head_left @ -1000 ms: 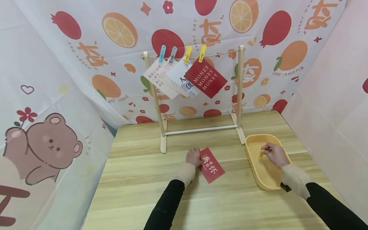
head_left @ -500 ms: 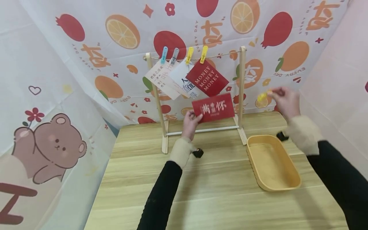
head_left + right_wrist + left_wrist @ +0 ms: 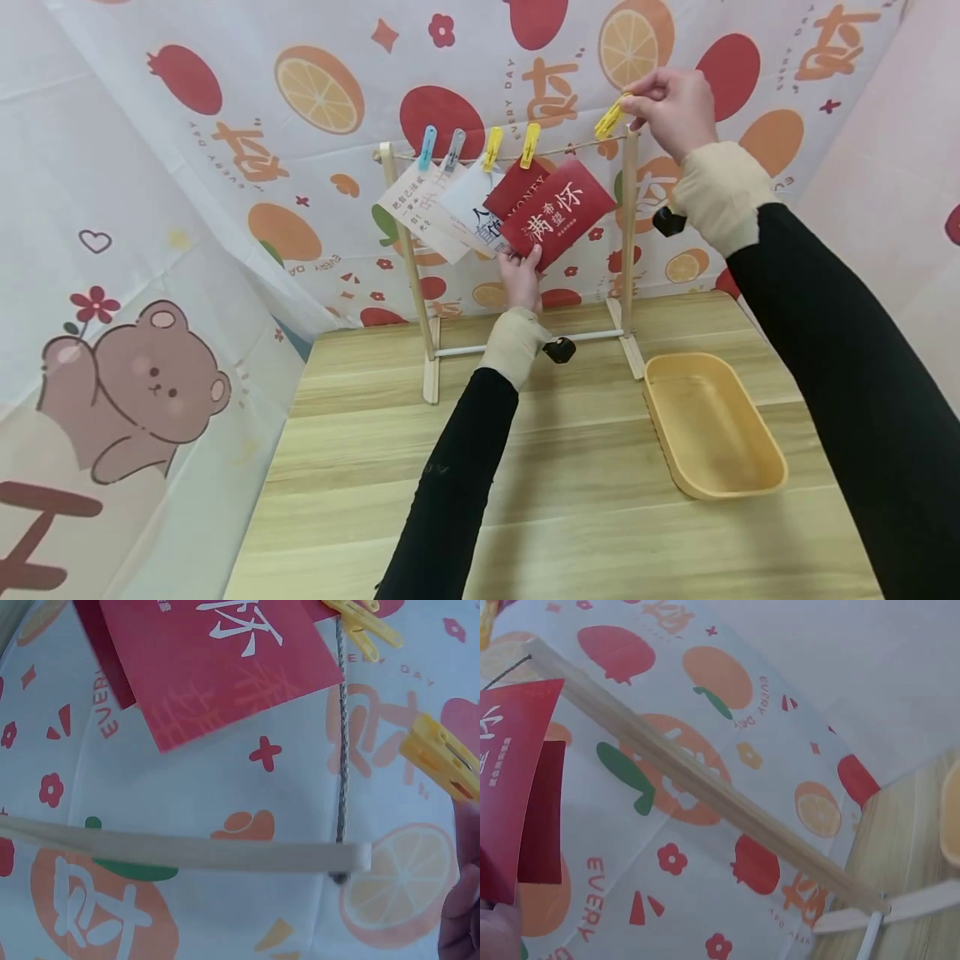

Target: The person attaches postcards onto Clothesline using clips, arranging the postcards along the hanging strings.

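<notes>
My left hand pinches the lower left edge of a red card with white characters. The card is raised to the rope and overlaps a hanging red MONEY card in the head view. Above the rope's right end, my right hand pinches a yellow clothespin by its handle end. In the right wrist view this clothespin is apart from the rope and the card. A yellow clothespin clips the MONEY card to the rope.
The wooden rack stands at the back of the table. Further left on its rope hang a white card and pale cards, with blue, grey and yellow clothespins. A yellow tray sits at the right.
My left hand has lifted the red card from the table to the rope and tilted it. My right hand has carried the yellow clothespin out of the tray, up and left to the rope's right end.
</notes>
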`<act>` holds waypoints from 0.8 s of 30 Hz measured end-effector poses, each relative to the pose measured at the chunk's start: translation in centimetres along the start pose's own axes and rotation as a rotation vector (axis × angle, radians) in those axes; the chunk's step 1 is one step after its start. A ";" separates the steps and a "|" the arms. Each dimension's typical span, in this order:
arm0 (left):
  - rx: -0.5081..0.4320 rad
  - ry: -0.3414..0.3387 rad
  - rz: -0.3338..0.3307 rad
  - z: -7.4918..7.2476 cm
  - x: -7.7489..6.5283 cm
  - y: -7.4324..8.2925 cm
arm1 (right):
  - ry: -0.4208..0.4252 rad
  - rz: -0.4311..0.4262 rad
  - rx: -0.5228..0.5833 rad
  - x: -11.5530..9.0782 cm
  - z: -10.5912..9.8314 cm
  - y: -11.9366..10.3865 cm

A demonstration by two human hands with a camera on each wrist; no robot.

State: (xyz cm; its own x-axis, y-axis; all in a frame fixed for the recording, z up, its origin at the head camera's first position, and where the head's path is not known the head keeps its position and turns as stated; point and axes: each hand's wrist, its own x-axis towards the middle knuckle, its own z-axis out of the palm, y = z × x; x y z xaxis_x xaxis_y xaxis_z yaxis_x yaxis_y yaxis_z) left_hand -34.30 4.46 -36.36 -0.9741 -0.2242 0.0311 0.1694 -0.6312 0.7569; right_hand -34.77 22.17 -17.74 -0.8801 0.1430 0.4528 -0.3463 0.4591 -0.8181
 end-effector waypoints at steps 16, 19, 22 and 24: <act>-0.079 0.027 -0.014 1.9 0.2 -0.8 | -0.121 0.086 -0.356 2.3 3.3 -0.9; -0.073 0.030 -0.011 1.9 0.2 -0.9 | -0.139 0.087 -0.393 2.3 3.5 -0.9; -0.069 0.038 -0.016 1.9 0.0 -0.8 | -0.157 0.090 -0.409 2.3 3.8 -0.8; -0.067 0.048 -0.023 1.9 0.0 -0.7 | -0.172 0.090 -0.416 2.3 4.0 -0.8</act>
State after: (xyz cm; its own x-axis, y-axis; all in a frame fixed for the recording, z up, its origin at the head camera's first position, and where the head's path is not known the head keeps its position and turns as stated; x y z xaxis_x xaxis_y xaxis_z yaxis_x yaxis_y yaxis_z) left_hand -34.74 6.34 -35.64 -0.9699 -0.2430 -0.0182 0.1581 -0.6842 0.7119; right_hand -37.86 18.59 -17.43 -0.9540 0.0671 0.2922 -0.1369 0.7696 -0.6237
